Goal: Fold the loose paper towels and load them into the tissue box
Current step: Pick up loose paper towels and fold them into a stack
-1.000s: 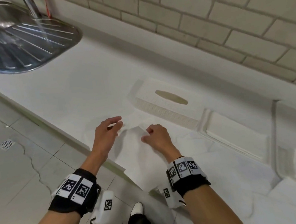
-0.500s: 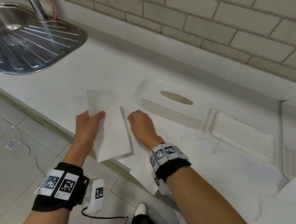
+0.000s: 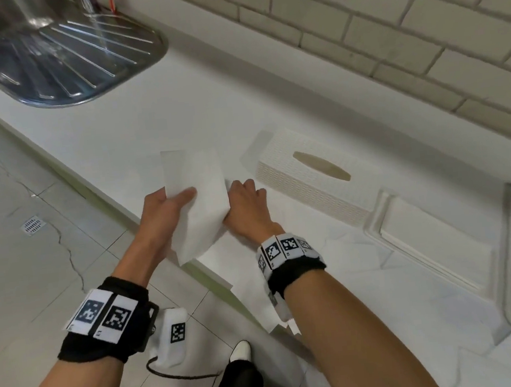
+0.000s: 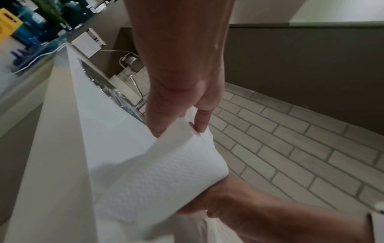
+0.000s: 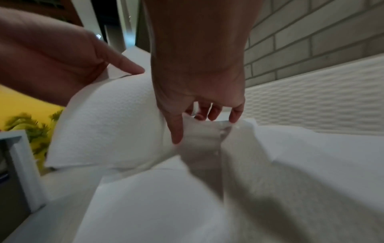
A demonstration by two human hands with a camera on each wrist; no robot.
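A folded white paper towel (image 3: 197,186) is held just above the counter's front edge. My left hand (image 3: 183,200) grips its left side, thumb on top; the left wrist view shows thumb and fingers of that hand (image 4: 180,115) pinching the towel (image 4: 158,177). On the towel's right side my right hand (image 3: 242,200) has its fingers curled; in the right wrist view its thumb (image 5: 176,131) presses the towel's (image 5: 116,121) fold. The white textured tissue box (image 3: 306,182) with its oval slot stands right of both hands.
Loose paper towels (image 3: 366,291) cover the counter under and right of my right arm. A white tray-like lid (image 3: 433,238) lies beyond them. A steel sink drainer (image 3: 57,56) is at the far left, with a brick wall (image 3: 389,40) behind. The counter edge (image 3: 118,212) runs diagonally under the hands.
The towel lay flat under both hands; my left hand picked it up folded and raised it. My right hand has now come against its right side.
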